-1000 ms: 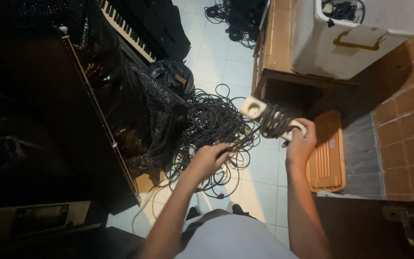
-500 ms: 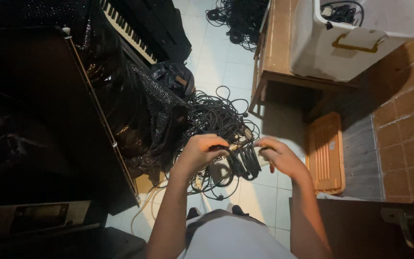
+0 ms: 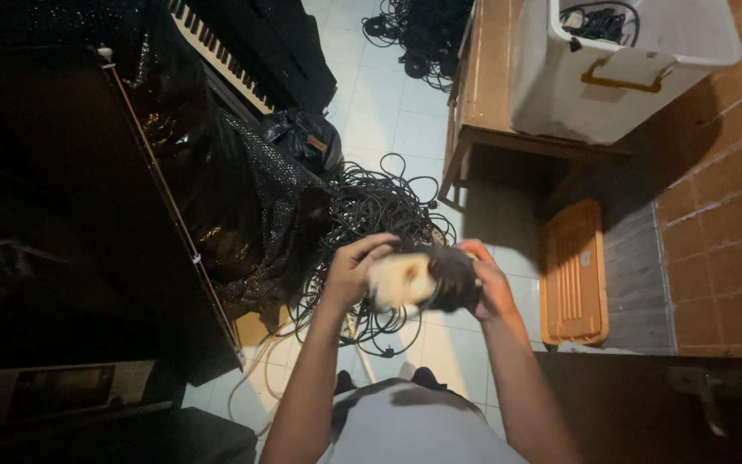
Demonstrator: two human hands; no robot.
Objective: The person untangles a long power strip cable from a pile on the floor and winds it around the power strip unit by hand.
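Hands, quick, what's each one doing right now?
Left hand: closed on the pale end of the coiled cable bundle.
Right hand: closed around the bundle's dark coils.

Both forearms reach forward from the bottom of the view and converge at the middle. The left hand is curled, fingers bent inward toward the right. The right hand faces it, fingers wrapped closed, wrists close together, elbows bent.

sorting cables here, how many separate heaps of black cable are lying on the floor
2: a big cable tangle beside the piano, beyond the hands, and another cable pile by the table's far end. More may be hidden.
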